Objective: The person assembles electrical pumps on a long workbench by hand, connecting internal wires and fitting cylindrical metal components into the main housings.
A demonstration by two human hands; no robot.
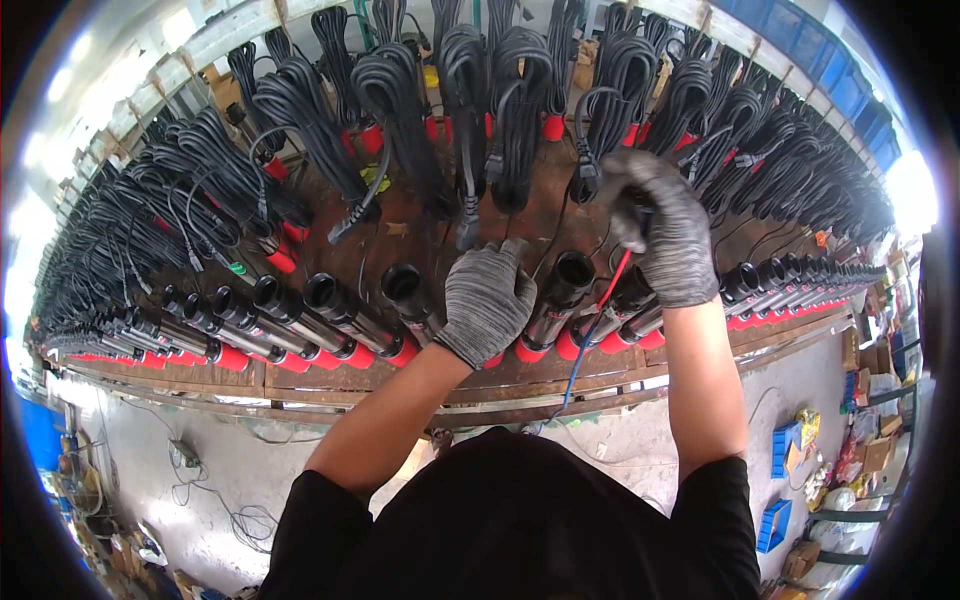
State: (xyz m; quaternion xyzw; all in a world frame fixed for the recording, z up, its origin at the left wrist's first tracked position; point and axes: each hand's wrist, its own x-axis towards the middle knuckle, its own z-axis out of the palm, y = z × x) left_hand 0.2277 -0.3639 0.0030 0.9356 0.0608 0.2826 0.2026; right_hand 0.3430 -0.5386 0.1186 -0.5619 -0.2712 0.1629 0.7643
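Observation:
A row of upright metal cylinders with black open tops and red bases [565,290] stands along the near edge of the wooden table. My left hand [487,305], in a grey knit glove, lies over one of them with its fingers curled; whatever its fingertips hold is hidden. To the right, my gloved right hand [665,225] is raised above the row, smeared by motion. Its fingers close around a thin red rod [616,278], which slants down toward a blue cord [575,370]. Beyond the hands are bundled black cables with plugs [468,215].
More cable coils [290,110] and cylinders crowd both sides of the brown tabletop [395,230]. A pale rail [175,70] runs behind. Loose wires [190,460] lie on the floor at left. Blue bins [775,525] and cardboard boxes [878,450] stand at right.

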